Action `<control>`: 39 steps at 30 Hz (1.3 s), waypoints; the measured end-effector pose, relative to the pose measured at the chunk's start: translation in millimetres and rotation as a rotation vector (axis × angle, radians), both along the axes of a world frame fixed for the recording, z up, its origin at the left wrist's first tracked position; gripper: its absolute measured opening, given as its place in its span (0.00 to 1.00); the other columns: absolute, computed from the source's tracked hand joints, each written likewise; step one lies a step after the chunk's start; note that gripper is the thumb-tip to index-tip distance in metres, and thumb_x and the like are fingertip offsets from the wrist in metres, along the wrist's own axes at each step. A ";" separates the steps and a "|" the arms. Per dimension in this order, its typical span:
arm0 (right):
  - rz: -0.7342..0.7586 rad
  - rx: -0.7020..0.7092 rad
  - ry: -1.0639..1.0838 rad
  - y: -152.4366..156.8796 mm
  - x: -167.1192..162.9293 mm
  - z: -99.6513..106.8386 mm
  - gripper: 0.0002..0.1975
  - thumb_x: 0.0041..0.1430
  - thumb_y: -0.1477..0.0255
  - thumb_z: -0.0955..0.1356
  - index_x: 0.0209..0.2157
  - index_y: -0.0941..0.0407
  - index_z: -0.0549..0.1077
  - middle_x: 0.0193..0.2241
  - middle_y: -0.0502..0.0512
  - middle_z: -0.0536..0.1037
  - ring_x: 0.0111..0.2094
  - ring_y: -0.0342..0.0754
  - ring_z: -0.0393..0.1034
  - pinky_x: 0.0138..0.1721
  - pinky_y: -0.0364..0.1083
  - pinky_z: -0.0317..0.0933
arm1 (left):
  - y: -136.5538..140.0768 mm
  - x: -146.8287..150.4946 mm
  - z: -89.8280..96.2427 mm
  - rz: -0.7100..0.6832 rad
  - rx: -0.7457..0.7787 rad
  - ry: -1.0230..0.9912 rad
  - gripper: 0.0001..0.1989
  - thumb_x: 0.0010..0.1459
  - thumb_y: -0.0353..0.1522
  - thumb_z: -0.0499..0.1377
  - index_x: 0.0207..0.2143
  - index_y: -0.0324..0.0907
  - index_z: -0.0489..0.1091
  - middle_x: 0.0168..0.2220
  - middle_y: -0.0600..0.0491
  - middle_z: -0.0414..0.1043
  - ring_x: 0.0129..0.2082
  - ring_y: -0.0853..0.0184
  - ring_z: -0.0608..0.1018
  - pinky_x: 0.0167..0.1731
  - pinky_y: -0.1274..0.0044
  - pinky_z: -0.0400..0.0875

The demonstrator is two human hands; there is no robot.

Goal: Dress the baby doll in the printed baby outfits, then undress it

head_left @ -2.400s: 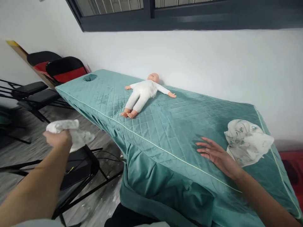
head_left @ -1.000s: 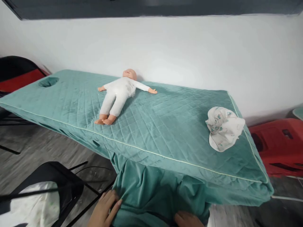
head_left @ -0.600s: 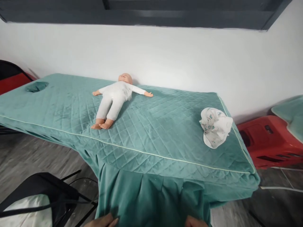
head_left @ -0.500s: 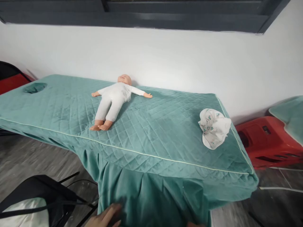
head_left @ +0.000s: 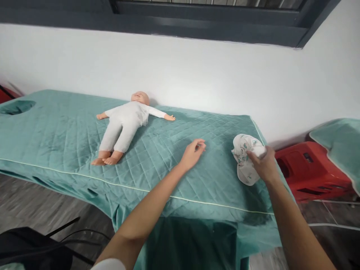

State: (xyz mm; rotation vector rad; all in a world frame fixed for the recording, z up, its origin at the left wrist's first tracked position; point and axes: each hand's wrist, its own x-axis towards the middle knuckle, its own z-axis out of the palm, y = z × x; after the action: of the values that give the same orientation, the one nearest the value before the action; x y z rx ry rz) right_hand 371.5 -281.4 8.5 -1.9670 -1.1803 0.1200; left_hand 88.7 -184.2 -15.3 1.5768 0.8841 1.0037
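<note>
My right hand [head_left: 266,163] is at the right end of the bed, its thumb on the front of a white diaper [head_left: 247,176] with a small green print and its fingers mostly hidden behind the edge. The diaper looks crumpled and rests on the quilted cover. Over the middle of the bed is my left hand [head_left: 193,153], empty, fingers loosely curled with a gap to the thumb. To its left a baby doll [head_left: 123,120] in a white body suit lies on its back, arms spread, feet toward me.
A green quilted bed cover [head_left: 70,138] drapes down the front, with a face hole [head_left: 17,107] at the far left. Behind is a white wall [head_left: 191,71] below a dark window frame [head_left: 191,28]. Red plastic stools [head_left: 317,168] stand right; a black chair [head_left: 33,247] is at lower left.
Both hands have risen from the bottom edge and reached over the bed. My right hand has taken hold of the diaper. The view has shifted slightly right.
</note>
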 end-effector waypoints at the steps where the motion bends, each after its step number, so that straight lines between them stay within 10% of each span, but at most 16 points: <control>1: -0.061 -0.034 0.088 10.9 -0.9 -5.1 0.38 0.49 0.51 0.73 0.54 0.60 0.66 0.46 0.68 0.75 0.46 0.63 0.71 0.48 0.61 0.65 | 15.4 5.2 -2.6 -0.018 -0.112 -0.036 0.14 0.64 0.39 0.57 0.47 0.41 0.70 0.45 0.46 0.76 0.39 0.65 0.80 0.38 0.72 0.77; 5: -0.043 0.091 0.116 31.3 -39.7 -16.4 0.30 0.51 0.57 0.73 0.51 0.57 0.70 0.42 0.61 0.78 0.39 0.56 0.73 0.42 0.57 0.68 | 38.5 -0.1 -12.1 -0.176 -0.398 -0.266 0.19 0.59 0.43 0.64 0.46 0.40 0.72 0.46 0.44 0.77 0.41 0.63 0.80 0.44 0.69 0.76; 9: 0.559 0.412 -0.173 53.3 -99.7 -6.1 0.18 0.56 0.69 0.72 0.49 0.51 0.71 0.55 0.61 0.75 0.53 0.59 0.71 0.53 0.60 0.65 | 34.4 -15.0 -13.1 -0.320 -0.501 -0.653 0.32 0.54 0.50 0.66 0.58 0.46 0.68 0.59 0.44 0.71 0.54 0.56 0.77 0.53 0.63 0.73; 14: 0.888 0.498 -0.281 107.6 -145.4 4.5 0.08 0.62 0.76 0.69 0.41 0.48 0.74 0.59 0.54 0.73 0.63 0.56 0.62 0.62 0.61 0.57 | 44.0 -26.7 -12.9 0.055 -0.452 -0.930 0.30 0.51 0.39 0.71 0.56 0.48 0.69 0.60 0.50 0.72 0.56 0.61 0.76 0.54 0.70 0.71; 20: 1.111 0.289 0.006 131.8 -143.6 -9.7 0.03 0.59 0.71 0.73 0.35 0.50 0.77 0.57 0.53 0.75 0.64 0.55 0.61 0.65 0.60 0.54 | 53.9 -34.1 -13.2 0.206 -0.514 -0.955 0.25 0.50 0.34 0.70 0.51 0.40 0.73 0.48 0.48 0.79 0.43 0.63 0.81 0.46 0.72 0.73; 31: 0.151 0.402 0.420 140.2 -113.0 -27.7 0.16 0.51 0.71 0.73 0.43 0.55 0.75 0.48 0.55 0.76 0.51 0.52 0.70 0.56 0.53 0.60 | 51.5 -21.1 -22.6 0.555 -0.270 -0.508 0.21 0.50 0.46 0.70 0.36 0.40 0.71 0.31 0.57 0.70 0.27 0.75 0.69 0.29 0.81 0.64; 39: 0.076 0.398 0.483 132.4 -118.8 -27.4 0.16 0.50 0.68 0.73 0.42 0.54 0.73 0.41 0.49 0.74 0.42 0.46 0.68 0.47 0.48 0.61 | 40.3 -42.0 -7.5 0.622 -0.015 -0.190 0.24 0.61 0.50 0.59 0.23 0.40 0.63 0.23 0.58 0.54 0.25 0.74 0.58 0.24 0.80 0.52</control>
State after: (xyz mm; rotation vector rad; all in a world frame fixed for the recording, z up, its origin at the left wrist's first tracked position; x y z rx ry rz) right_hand 252.8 -149.0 -18.9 -1.4385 -0.8776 0.3510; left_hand 46.7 -143.8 -22.8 1.1802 1.2761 1.5458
